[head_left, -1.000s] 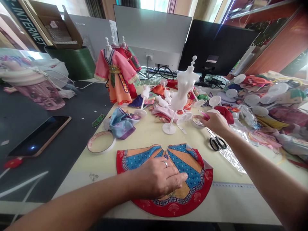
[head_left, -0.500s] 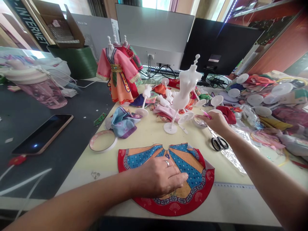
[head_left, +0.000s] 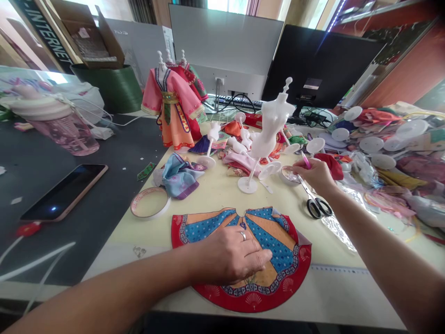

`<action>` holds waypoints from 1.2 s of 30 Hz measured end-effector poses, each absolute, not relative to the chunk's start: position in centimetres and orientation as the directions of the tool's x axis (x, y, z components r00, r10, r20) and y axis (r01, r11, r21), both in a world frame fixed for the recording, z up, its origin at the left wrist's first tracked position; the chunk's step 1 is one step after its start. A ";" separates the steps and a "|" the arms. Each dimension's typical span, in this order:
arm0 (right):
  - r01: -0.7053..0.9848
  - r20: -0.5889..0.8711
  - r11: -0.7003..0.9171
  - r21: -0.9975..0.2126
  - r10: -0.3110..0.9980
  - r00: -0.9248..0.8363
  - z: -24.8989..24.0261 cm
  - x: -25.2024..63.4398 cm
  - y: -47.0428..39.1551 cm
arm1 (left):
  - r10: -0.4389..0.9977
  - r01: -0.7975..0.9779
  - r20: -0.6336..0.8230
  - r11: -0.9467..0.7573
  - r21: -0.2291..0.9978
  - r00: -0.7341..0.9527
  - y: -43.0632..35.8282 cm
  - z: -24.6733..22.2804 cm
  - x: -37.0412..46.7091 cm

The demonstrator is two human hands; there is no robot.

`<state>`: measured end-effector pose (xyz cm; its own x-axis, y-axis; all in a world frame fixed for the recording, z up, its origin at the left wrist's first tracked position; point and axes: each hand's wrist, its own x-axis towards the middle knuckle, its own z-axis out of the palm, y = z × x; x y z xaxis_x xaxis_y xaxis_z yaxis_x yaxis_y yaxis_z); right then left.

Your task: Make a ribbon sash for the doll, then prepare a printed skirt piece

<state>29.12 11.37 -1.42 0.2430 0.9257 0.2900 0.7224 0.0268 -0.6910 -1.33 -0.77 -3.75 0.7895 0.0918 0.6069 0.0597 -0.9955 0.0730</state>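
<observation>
Laid out flat before me is a half-round cloth piece (head_left: 278, 255) with blue and orange panels and a red border printed with fans; its right edge is folded up. My left hand (head_left: 238, 257) rests on its middle, fingers curled under and hidden. Farther right, my right hand (head_left: 316, 172) grips a slim pink tool (head_left: 306, 160) whose exact kind is unclear. Just below that hand lie scissors (head_left: 316, 204) with black handles. Beside its fingertips, a tape roll (head_left: 288, 175) lies on the table. A white doll mannequin (head_left: 273, 123) stands behind the cloth.
Dressed doll mannequins (head_left: 170, 99) stand at the back left, near a blue cloth (head_left: 179, 178) and another tape roll (head_left: 149, 204). A phone (head_left: 66, 192) and a pink cup (head_left: 66, 125) are left. Piled fabrics and bags (head_left: 403, 167) fill the right; a ruler (head_left: 340, 269) lies in front.
The pink tool has tipped more upright in my right hand, which has shifted slightly. My left hand stays on the cloth. The view has moved a little.
</observation>
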 end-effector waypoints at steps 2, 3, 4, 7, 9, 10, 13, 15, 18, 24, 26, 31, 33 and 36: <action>0.726 0.303 0.028 -0.687 0.919 0.251 -1.7 29.3 11.5 | 0.091 0.059 0.611 -0.996 0.072 0.787 -0.7 -3.8 -1.3; 0.729 0.302 0.028 -0.684 0.920 0.248 -1.9 29.4 11.6 | 0.091 0.061 0.612 -0.996 0.071 0.786 -0.7 -3.8 -1.3; 0.730 0.298 0.031 -0.683 0.924 0.240 -2.0 29.5 11.6 | 0.091 0.061 0.613 -0.996 0.069 0.784 -0.7 -3.8 -1.3; 0.727 0.283 0.039 -0.686 0.934 0.217 -2.3 29.8 11.9 | 0.092 0.063 0.619 -0.996 0.070 0.780 -0.7 -3.8 -1.3; 0.721 0.278 0.033 -0.692 0.934 0.223 -2.4 29.9 12.0 | 0.094 0.064 0.614 -0.995 0.070 0.784 -0.7 -3.8 -1.3; 0.721 0.277 0.029 -0.693 0.933 0.229 -2.5 29.9 12.1 | 0.093 0.064 0.609 -0.996 0.070 0.788 -0.7 -3.8 -1.3; 0.732 0.290 0.015 -0.681 0.923 0.251 -2.4 29.7 12.1 | 0.094 0.068 0.593 -0.996 0.066 0.800 -0.7 -3.7 -1.4; 0.746 0.305 0.007 -0.666 0.915 0.264 -2.3 29.4 12.0 | 0.097 0.074 0.593 -0.995 0.063 0.799 -0.7 -3.7 -1.4; 0.756 0.311 0.009 -0.654 0.914 0.259 -2.2 29.2 11.9 | 0.098 0.075 0.591 -0.995 0.064 0.801 -0.7 -3.7 -1.4; 0.763 0.317 0.028 -0.646 0.919 0.234 -2.7 29.7 12.1 | 0.105 0.077 0.570 -0.994 0.073 0.815 -0.7 -3.8 -1.4; 0.768 0.320 0.037 -0.639 0.921 0.222 -2.9 29.8 12.1 | 0.107 0.080 0.560 -0.994 0.073 0.821 -0.7 -3.7 -1.4; 0.766 0.308 0.036 -0.641 0.927 0.214 -3.0 29.7 12.0 | 0.106 0.075 0.558 -0.994 0.078 0.823 -0.7 -3.8 -1.5; 0.764 0.308 0.026 -0.645 0.923 0.229 -2.8 29.6 11.9 | 0.106 0.077 0.560 -0.994 0.076 0.822 -0.7 -3.9 -1.4; 0.769 0.328 -0.002 -0.639 0.904 0.275 -2.4 29.4 11.5 | 0.102 0.077 0.568 -0.995 0.068 0.817 -0.7 -4.0 -1.4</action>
<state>29.40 11.53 -2.36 0.2750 0.9036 0.3284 0.7689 -0.0016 -0.6393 -1.40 -0.67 -3.97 0.8167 0.1018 0.5681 0.0770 -0.9947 0.0676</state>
